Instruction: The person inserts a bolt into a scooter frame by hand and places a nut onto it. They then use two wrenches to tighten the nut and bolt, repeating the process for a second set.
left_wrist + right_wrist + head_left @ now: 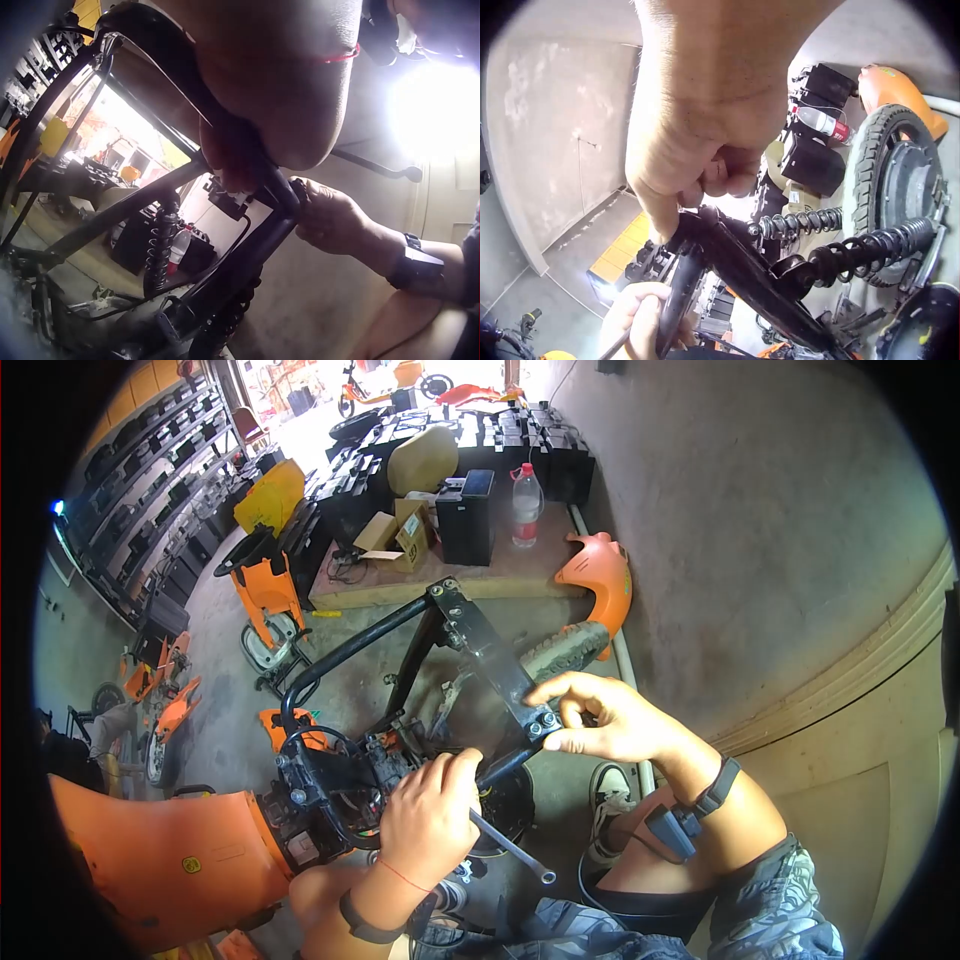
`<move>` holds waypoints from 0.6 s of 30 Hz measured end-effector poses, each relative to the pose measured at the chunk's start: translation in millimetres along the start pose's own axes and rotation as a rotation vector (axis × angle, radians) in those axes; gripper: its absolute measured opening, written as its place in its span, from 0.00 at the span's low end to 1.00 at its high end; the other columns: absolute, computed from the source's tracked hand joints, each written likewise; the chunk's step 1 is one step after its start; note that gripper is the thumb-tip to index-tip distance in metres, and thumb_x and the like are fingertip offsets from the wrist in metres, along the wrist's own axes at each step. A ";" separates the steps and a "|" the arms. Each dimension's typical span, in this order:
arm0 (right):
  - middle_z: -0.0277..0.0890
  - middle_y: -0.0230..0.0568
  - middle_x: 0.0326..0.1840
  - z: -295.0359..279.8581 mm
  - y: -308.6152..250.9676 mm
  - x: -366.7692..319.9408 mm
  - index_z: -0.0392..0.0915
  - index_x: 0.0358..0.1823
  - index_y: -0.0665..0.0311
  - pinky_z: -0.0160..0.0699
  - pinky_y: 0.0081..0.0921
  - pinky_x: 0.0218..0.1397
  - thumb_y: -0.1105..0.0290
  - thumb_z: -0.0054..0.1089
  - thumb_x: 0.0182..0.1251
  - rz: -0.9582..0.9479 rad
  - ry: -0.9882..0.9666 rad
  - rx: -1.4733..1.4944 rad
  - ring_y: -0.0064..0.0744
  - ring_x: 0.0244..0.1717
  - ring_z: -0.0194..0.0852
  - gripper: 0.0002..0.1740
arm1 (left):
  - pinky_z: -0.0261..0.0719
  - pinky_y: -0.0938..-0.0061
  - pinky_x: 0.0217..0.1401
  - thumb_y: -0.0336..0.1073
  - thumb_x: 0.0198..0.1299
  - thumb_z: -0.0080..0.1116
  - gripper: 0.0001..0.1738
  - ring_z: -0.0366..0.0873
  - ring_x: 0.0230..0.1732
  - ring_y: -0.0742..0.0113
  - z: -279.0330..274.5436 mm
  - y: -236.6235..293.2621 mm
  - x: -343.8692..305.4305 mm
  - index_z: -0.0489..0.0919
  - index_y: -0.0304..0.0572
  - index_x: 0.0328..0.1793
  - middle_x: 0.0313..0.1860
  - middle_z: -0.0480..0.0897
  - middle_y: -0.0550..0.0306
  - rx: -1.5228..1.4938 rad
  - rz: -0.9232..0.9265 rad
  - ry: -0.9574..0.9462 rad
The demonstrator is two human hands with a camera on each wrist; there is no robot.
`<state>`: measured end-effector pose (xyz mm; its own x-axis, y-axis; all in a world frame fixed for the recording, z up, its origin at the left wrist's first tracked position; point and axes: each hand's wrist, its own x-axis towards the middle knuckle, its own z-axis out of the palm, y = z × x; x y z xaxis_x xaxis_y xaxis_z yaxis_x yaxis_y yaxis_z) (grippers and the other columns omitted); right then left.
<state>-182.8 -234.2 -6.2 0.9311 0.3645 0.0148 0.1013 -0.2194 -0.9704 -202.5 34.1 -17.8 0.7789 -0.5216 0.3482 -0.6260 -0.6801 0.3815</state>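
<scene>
In the head view a black bike frame (pixel 345 638) stands before me, a flat plate (pixel 492 660) joining its upper tubes. My left hand (pixel 432 810) grips a wrench (pixel 512 847), its ring end pointing down and right. That hand's fingers also lie around the frame tube in the right wrist view. At the plate's near corner, the thumb and index finger of my right hand (pixel 620 718) curl about the frame end, beside two bolts (pixel 543 724). The right wrist view shows the right hand (pixel 705 112) over that corner, its curled fingers partly hidden.
Beyond the frame are a wheel (pixel 565 650) and an orange fender (pixel 605 575) near the wall. A low platform (pixel 340 592) holds a cardboard box (pixel 408 538), a black battery (pixel 466 530) and a plastic bottle (pixel 526 510). An orange body panel (pixel 170 850) sits at left.
</scene>
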 end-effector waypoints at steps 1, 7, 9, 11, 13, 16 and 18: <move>0.66 0.24 0.26 -0.2 8.7 1.1 0.84 0.56 0.60 0.68 0.22 0.36 0.66 0.76 0.67 -0.040 0.030 -0.052 0.17 0.30 0.60 0.19 | 0.81 0.53 0.44 0.25 0.59 0.59 0.17 0.82 0.39 0.42 -0.6 0.4 0.8 0.78 0.41 0.56 0.38 0.82 0.46 -0.004 0.002 0.006; 0.72 0.23 0.29 0.5 -0.7 -0.4 0.84 0.55 0.63 0.68 0.19 0.38 0.68 0.73 0.70 0.064 -0.007 0.090 0.14 0.32 0.62 0.15 | 0.81 0.56 0.46 0.26 0.58 0.60 0.19 0.83 0.41 0.46 -0.6 -1.5 -0.8 0.77 0.41 0.57 0.39 0.82 0.49 0.022 0.015 -0.013; 0.74 0.23 0.30 0.3 13.5 2.4 0.83 0.54 0.64 0.68 0.19 0.38 0.68 0.73 0.70 0.024 0.010 0.080 0.14 0.32 0.63 0.14 | 0.81 0.58 0.47 0.27 0.57 0.61 0.21 0.83 0.42 0.50 0.8 -3.6 -1.0 0.77 0.41 0.59 0.40 0.82 0.52 0.058 0.030 -0.023; 0.77 0.24 0.34 2.0 20.2 2.6 0.83 0.52 0.64 0.68 0.19 0.39 0.69 0.73 0.70 -0.040 0.055 0.090 0.14 0.34 0.65 0.13 | 0.81 0.58 0.47 0.27 0.57 0.61 0.21 0.83 0.42 0.50 -0.1 -2.4 -0.7 0.77 0.41 0.59 0.40 0.82 0.51 0.054 0.015 -0.039; 0.76 0.25 0.34 3.0 20.4 3.2 0.83 0.53 0.63 0.68 0.18 0.39 0.69 0.74 0.69 -0.052 0.047 0.126 0.13 0.34 0.65 0.14 | 0.81 0.58 0.48 0.27 0.56 0.61 0.21 0.83 0.43 0.49 -0.2 -3.3 -1.4 0.77 0.41 0.58 0.41 0.82 0.51 0.039 0.019 -0.029; 0.74 0.24 0.32 -1.5 8.0 -0.5 0.83 0.54 0.62 0.70 0.18 0.41 0.69 0.74 0.69 0.006 0.018 0.116 0.13 0.34 0.65 0.15 | 0.81 0.57 0.48 0.27 0.56 0.61 0.21 0.83 0.43 0.49 0.0 -3.5 -1.7 0.77 0.41 0.58 0.41 0.82 0.51 0.035 0.017 -0.038; 0.71 0.22 0.29 -1.4 12.5 0.4 0.85 0.56 0.61 0.71 0.19 0.42 0.70 0.73 0.70 0.020 0.035 0.052 0.14 0.33 0.65 0.15 | 0.80 0.53 0.44 0.25 0.61 0.58 0.15 0.82 0.39 0.41 0.9 -1.4 1.0 0.79 0.41 0.55 0.39 0.83 0.46 -0.011 0.013 0.021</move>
<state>-180.6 -238.1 -18.0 0.9446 0.3283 0.0029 0.0650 -0.1784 -0.9818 -200.8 34.0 -18.8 0.7699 -0.5192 0.3711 -0.6364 -0.6679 0.3858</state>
